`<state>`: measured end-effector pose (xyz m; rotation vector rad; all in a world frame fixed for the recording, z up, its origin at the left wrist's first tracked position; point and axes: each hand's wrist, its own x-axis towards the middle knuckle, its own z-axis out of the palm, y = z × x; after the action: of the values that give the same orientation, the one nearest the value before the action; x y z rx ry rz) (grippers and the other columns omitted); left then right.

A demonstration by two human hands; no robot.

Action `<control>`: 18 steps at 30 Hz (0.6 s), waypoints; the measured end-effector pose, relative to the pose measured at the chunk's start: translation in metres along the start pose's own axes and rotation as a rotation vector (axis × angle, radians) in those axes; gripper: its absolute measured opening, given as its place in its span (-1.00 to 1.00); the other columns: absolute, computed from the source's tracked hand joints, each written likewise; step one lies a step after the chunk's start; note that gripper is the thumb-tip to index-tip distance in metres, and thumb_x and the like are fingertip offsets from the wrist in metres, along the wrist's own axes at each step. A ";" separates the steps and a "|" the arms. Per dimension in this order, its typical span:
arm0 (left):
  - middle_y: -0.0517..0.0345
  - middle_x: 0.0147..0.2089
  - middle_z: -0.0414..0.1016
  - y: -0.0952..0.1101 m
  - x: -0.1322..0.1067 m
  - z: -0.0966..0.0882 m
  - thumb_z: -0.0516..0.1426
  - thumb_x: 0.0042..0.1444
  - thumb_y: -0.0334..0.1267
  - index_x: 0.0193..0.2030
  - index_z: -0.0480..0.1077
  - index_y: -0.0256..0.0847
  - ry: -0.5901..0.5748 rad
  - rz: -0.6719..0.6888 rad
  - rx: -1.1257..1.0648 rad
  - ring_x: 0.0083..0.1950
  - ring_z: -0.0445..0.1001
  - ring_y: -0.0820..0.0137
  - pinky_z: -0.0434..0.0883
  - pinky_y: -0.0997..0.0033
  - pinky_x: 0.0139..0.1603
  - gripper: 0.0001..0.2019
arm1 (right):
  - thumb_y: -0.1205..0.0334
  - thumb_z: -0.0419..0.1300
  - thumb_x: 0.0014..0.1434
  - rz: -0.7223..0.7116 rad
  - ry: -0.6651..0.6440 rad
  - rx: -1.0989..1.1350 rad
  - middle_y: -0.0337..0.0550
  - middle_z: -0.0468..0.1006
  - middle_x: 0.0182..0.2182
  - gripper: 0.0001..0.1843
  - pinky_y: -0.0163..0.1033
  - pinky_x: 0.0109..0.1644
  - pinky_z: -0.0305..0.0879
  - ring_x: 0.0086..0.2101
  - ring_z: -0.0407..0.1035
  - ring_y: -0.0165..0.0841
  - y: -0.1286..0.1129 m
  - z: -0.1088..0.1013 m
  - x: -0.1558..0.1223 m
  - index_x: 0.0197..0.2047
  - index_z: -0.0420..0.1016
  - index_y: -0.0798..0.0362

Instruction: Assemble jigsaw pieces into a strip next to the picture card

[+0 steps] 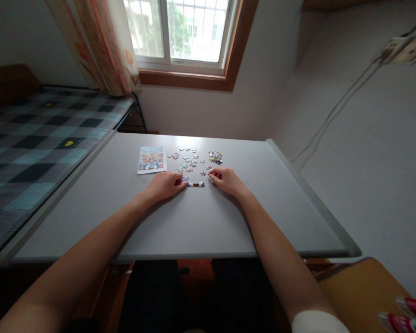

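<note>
Only small part seems done: short strip of puzzle pieces [196, 184], apparently joined, lies on counter [194, 222] between both hands. Remaining: many loose pieces [184, 167] scattered beyond strip, also heap [215, 157] beyond right hand [227, 180], not yet joined. Picture sheet [151, 158] lies near left hand [165, 184]. Left grip: fingers curled at strip's left end; cannot tell if holding. Right grip: fingertips narrow; cannot tell if piece is between.

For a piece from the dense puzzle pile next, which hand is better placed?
Probably the right hand: it is close by the pile, while the left hand is farther off, at the left end of the puzzle strip.
</note>
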<state>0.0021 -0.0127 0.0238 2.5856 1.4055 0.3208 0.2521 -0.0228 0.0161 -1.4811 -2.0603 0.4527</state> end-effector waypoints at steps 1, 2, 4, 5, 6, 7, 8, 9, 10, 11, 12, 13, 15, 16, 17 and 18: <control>0.13 -0.54 0.40 0.000 0.000 0.000 0.01 0.19 0.04 -0.49 0.37 -0.19 -0.003 -0.002 0.005 -0.53 0.25 0.44 0.03 0.43 -0.45 -0.61 | 0.29 0.15 0.17 0.001 0.000 0.000 -0.14 0.59 -0.38 -0.82 -0.33 -0.29 0.25 -0.43 0.36 -0.43 0.000 0.000 0.000 -0.31 0.60 0.08; 0.13 -0.54 0.40 0.001 0.000 -0.001 0.01 0.19 0.04 -0.49 0.37 -0.19 -0.003 -0.002 0.007 -0.53 0.25 0.45 0.03 0.43 -0.45 -0.61 | 0.29 0.15 0.17 0.002 -0.001 -0.001 -0.14 0.59 -0.38 -0.82 -0.33 -0.29 0.25 -0.43 0.36 -0.43 0.001 0.000 0.000 -0.31 0.60 0.08; 0.13 -0.53 0.41 0.002 0.000 -0.001 0.01 0.20 0.03 -0.49 0.37 -0.20 -0.004 -0.004 0.004 -0.52 0.25 0.45 0.03 0.43 -0.45 -0.62 | 0.28 0.15 0.17 0.001 -0.005 -0.003 -0.14 0.59 -0.38 -0.82 -0.33 -0.29 0.25 -0.43 0.36 -0.43 0.002 0.001 0.000 -0.31 0.60 0.08; 0.13 -0.53 0.41 0.002 -0.001 -0.002 0.01 0.20 0.03 -0.49 0.36 -0.20 -0.006 -0.004 0.002 -0.52 0.25 0.45 0.03 0.44 -0.46 -0.62 | 0.28 0.15 0.17 0.001 -0.006 -0.003 -0.14 0.59 -0.39 -0.82 -0.33 -0.29 0.25 -0.43 0.36 -0.43 0.002 0.002 0.000 -0.31 0.60 0.08; 0.13 -0.53 0.41 0.002 -0.001 -0.002 0.01 0.20 0.02 -0.49 0.36 -0.20 -0.007 -0.003 0.000 -0.52 0.25 0.45 0.03 0.43 -0.46 -0.62 | 0.28 0.15 0.17 0.001 -0.007 -0.003 -0.14 0.59 -0.39 -0.82 -0.33 -0.29 0.25 -0.43 0.36 -0.43 0.002 0.002 0.000 -0.30 0.60 0.08; 0.13 -0.53 0.41 0.002 -0.001 -0.002 0.01 0.20 0.02 -0.49 0.36 -0.20 -0.008 -0.003 -0.001 -0.52 0.25 0.45 0.02 0.43 -0.46 -0.62 | 0.27 0.15 0.17 0.001 -0.006 -0.002 -0.14 0.59 -0.39 -0.82 -0.33 -0.29 0.25 -0.44 0.37 -0.43 0.003 0.003 0.000 -0.30 0.60 0.09; 0.13 -0.53 0.41 0.002 -0.001 -0.002 0.01 0.20 0.02 -0.49 0.36 -0.19 -0.009 -0.002 0.000 -0.52 0.25 0.45 0.02 0.43 -0.46 -0.62 | 0.27 0.15 0.17 0.002 -0.004 -0.001 -0.14 0.60 -0.39 -0.81 -0.33 -0.29 0.25 -0.44 0.37 -0.43 0.003 0.003 0.001 -0.30 0.60 0.09; 0.13 -0.53 0.41 0.001 -0.001 -0.002 0.01 0.20 0.02 -0.49 0.36 -0.19 -0.009 -0.001 0.002 -0.52 0.26 0.44 0.02 0.43 -0.46 -0.62 | 0.27 0.15 0.17 0.003 -0.003 -0.002 -0.13 0.60 -0.39 -0.82 -0.33 -0.29 0.25 -0.44 0.37 -0.43 0.003 0.003 0.001 -0.30 0.60 0.09; 0.13 -0.53 0.41 0.001 0.000 -0.001 0.01 0.20 0.02 -0.48 0.36 -0.19 -0.008 0.000 0.004 -0.52 0.26 0.44 0.02 0.43 -0.46 -0.62 | 0.27 0.15 0.17 0.005 -0.004 -0.003 -0.13 0.60 -0.39 -0.82 -0.33 -0.29 0.25 -0.44 0.37 -0.43 0.003 0.003 0.001 -0.30 0.60 0.09; 0.12 -0.53 0.41 0.001 0.000 -0.001 0.01 0.20 0.02 -0.48 0.37 -0.19 -0.007 0.000 0.008 -0.51 0.26 0.44 0.02 0.44 -0.46 -0.62 | 0.27 0.15 0.18 0.007 -0.006 -0.005 -0.13 0.60 -0.40 -0.81 -0.34 -0.30 0.25 -0.44 0.37 -0.43 0.002 0.003 0.001 -0.30 0.60 0.09; 0.12 -0.52 0.41 0.001 0.000 0.000 0.00 0.20 0.02 -0.47 0.38 -0.19 -0.006 0.000 0.012 -0.51 0.27 0.43 0.03 0.44 -0.46 -0.62 | 0.27 0.15 0.18 0.009 -0.008 -0.007 -0.14 0.59 -0.40 -0.81 -0.34 -0.30 0.25 -0.44 0.37 -0.43 0.002 0.002 0.000 -0.29 0.60 0.09; 0.12 -0.52 0.42 0.000 0.000 0.000 0.00 0.20 0.02 -0.47 0.38 -0.19 -0.007 -0.001 0.015 -0.51 0.27 0.43 0.03 0.44 -0.46 -0.62 | 0.27 0.15 0.18 0.010 -0.012 -0.008 -0.14 0.59 -0.41 -0.81 -0.34 -0.30 0.25 -0.44 0.37 -0.43 0.001 0.002 0.000 -0.29 0.60 0.09; 0.11 -0.51 0.42 0.001 0.000 0.000 0.00 0.20 0.02 -0.46 0.38 -0.19 -0.010 -0.001 0.018 -0.50 0.28 0.43 0.03 0.44 -0.45 -0.62 | 0.28 0.15 0.18 0.008 -0.015 -0.006 -0.14 0.59 -0.40 -0.81 -0.34 -0.30 0.25 -0.44 0.37 -0.43 0.001 0.002 0.000 -0.28 0.60 0.09; 0.12 -0.51 0.43 0.001 0.000 0.000 -0.01 0.20 0.02 -0.46 0.38 -0.19 -0.013 -0.001 0.017 -0.50 0.28 0.43 0.03 0.44 -0.45 -0.62 | 0.28 0.15 0.18 0.007 -0.015 -0.003 -0.14 0.59 -0.40 -0.81 -0.34 -0.30 0.25 -0.44 0.37 -0.43 0.000 0.002 0.000 -0.28 0.60 0.09; 0.12 -0.51 0.43 0.001 0.000 0.000 -0.01 0.20 0.02 -0.46 0.38 -0.19 -0.016 -0.002 0.015 -0.50 0.28 0.43 0.03 0.44 -0.45 -0.62 | 0.28 0.15 0.18 0.007 -0.014 0.000 -0.14 0.59 -0.39 -0.81 -0.34 -0.30 0.25 -0.44 0.37 -0.43 0.000 0.002 0.000 -0.29 0.60 0.09; 0.12 -0.51 0.42 0.001 0.000 -0.001 0.00 0.20 0.02 -0.46 0.38 -0.19 -0.018 -0.004 0.012 -0.50 0.28 0.43 0.03 0.44 -0.45 -0.62 | 0.28 0.15 0.18 0.008 -0.013 0.002 -0.14 0.59 -0.39 -0.82 -0.34 -0.30 0.25 -0.44 0.37 -0.43 0.000 0.002 0.000 -0.29 0.60 0.09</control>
<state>0.0028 -0.0131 0.0247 2.5884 1.4105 0.2890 0.2508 -0.0223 0.0142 -1.4898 -2.0639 0.4691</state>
